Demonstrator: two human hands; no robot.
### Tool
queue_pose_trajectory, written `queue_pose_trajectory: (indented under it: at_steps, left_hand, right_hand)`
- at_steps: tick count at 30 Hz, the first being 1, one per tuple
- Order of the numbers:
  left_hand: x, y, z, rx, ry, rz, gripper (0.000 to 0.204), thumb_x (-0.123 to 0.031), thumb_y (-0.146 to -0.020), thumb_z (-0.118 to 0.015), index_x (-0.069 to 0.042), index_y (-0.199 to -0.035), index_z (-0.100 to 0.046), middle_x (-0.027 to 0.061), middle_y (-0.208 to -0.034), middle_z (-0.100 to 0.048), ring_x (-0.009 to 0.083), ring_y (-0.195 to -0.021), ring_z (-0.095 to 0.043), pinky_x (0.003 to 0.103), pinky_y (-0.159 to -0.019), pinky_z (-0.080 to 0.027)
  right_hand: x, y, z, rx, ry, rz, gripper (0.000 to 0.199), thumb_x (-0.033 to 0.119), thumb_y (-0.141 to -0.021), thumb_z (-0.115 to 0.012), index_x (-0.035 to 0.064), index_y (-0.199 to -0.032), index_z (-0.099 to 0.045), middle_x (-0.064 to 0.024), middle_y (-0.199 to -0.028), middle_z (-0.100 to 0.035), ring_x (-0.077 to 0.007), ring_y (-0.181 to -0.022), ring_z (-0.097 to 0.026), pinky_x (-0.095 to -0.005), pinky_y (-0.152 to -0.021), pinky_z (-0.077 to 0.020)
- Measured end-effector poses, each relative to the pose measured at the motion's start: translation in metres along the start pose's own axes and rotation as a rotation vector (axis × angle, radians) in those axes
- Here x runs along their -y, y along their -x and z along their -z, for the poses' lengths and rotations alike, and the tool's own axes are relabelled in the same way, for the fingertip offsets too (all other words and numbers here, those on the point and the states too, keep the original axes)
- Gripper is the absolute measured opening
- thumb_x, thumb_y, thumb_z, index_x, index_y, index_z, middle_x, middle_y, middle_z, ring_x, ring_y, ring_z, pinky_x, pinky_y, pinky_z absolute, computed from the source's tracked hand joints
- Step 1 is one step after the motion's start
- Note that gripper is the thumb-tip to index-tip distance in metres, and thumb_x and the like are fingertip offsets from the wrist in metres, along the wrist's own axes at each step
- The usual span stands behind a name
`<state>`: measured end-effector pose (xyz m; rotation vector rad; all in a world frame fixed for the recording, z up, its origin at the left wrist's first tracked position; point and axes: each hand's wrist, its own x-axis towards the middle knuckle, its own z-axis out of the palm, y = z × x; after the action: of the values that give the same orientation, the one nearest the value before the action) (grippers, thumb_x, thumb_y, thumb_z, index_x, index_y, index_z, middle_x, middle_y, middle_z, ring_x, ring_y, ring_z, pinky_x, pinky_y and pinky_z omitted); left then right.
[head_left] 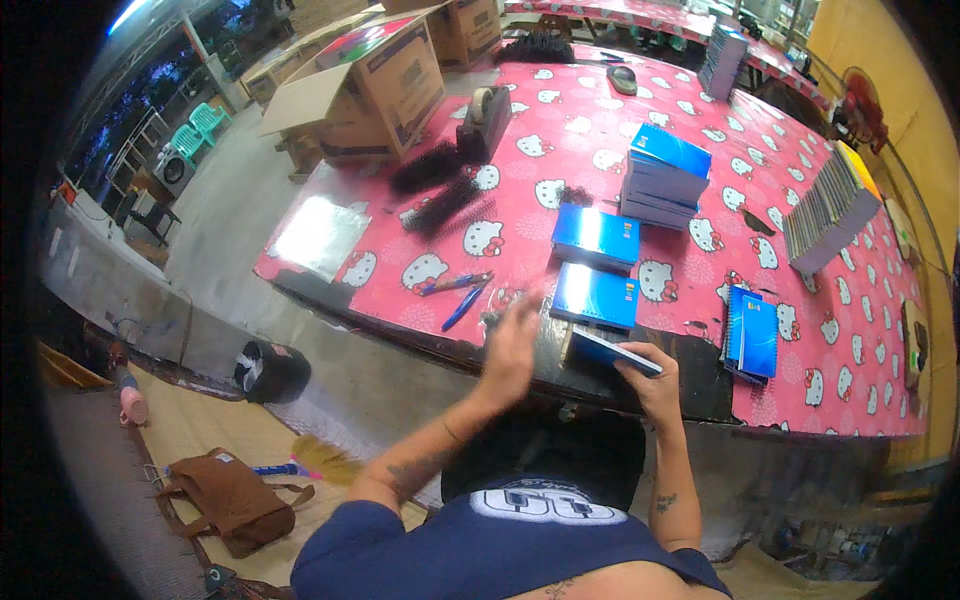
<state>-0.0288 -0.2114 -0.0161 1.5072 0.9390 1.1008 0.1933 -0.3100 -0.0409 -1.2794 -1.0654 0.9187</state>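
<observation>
My right hand [648, 378] grips a blue notebook [612, 352] at the near edge of the table with the pink cartoon-cat cloth [560, 130]. My left hand [511, 345] is blurred, fingers spread, raised just left of that notebook and holding nothing. Right behind the held notebook lies another blue notebook [596, 296], then a low stack [597, 236], then a taller stack of blue notebooks [665, 175]. Blue pens and a cutter [458, 292] lie to the left of my left hand.
Black binding combs [440, 195] and a tape dispenser [485, 120] lie at the left. Cardboard boxes [385, 85] stand at the far left. Spiral notebooks [752, 335] and a long row of books [830, 210] sit at right. A brown bag [235, 500] lies on the floor mat.
</observation>
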Motion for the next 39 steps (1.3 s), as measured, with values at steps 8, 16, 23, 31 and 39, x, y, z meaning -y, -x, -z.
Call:
queue_pose_trajectory:
  at_steps: [8,16,23,31,39]
  left_hand:
    - [-0.009,-0.009,0.011,0.084,-0.421,-0.375,0.046,-0.015,-0.098,-0.063,0.000,-0.141,-0.054,0.0121,-0.085,-0.061,0.0201,-0.071,-0.055,0.033,-0.068,-0.047]
    - [0.003,-0.013,0.014,0.161,-0.445,-0.470,0.020,-0.013,-0.090,-0.073,-0.003,-0.107,-0.073,0.0108,-0.085,-0.068,0.0218,-0.074,-0.063,0.033,-0.065,-0.049]
    - [0.007,-0.019,0.014,0.166,-0.418,-0.457,0.013,-0.013,-0.091,-0.071,-0.001,-0.095,-0.075,0.0116,-0.078,-0.070,0.0219,-0.069,-0.065,0.034,-0.063,-0.048]
    - [0.000,-0.025,0.017,0.303,-0.420,-0.180,0.023,-0.019,-0.098,-0.064,0.000,-0.090,-0.074,0.0098,-0.060,-0.061,0.0116,-0.055,-0.055,0.032,-0.053,-0.042]
    - [0.000,-0.044,0.015,0.381,-0.379,-0.249,0.019,-0.022,-0.097,-0.065,-0.004,-0.100,-0.071,0.0063,-0.073,-0.065,0.0160,-0.068,-0.062,0.035,-0.063,-0.047]
  right_hand:
    - [-0.002,0.002,0.002,0.007,0.035,0.035,0.022,-0.002,-0.085,-0.076,0.0010,-0.106,-0.073,-0.0040,-0.096,-0.074,-0.0094,-0.091,-0.065,-0.0249,-0.083,-0.0502]
    - [-0.005,-0.002,0.001,-0.020,0.009,0.038,0.021,-0.001,-0.086,-0.076,0.0014,-0.107,-0.072,-0.0030,-0.099,-0.073,-0.0085,-0.091,-0.063,-0.0239,-0.082,-0.0494]
    - [-0.007,-0.003,0.001,-0.019,0.035,0.056,0.019,-0.001,-0.086,-0.076,0.0014,-0.105,-0.073,-0.0032,-0.097,-0.073,-0.0089,-0.090,-0.063,-0.0245,-0.082,-0.0496]
    - [-0.005,-0.002,0.000,-0.031,0.019,0.028,0.018,-0.001,-0.086,-0.076,0.0008,-0.103,-0.073,-0.0044,-0.096,-0.074,-0.0094,-0.090,-0.064,-0.0253,-0.083,-0.0499]
    - [-0.003,-0.001,0.002,-0.003,0.032,0.015,0.018,-0.002,-0.085,-0.076,0.0005,-0.103,-0.073,-0.0061,-0.099,-0.075,-0.0103,-0.092,-0.066,-0.0257,-0.084,-0.0506]
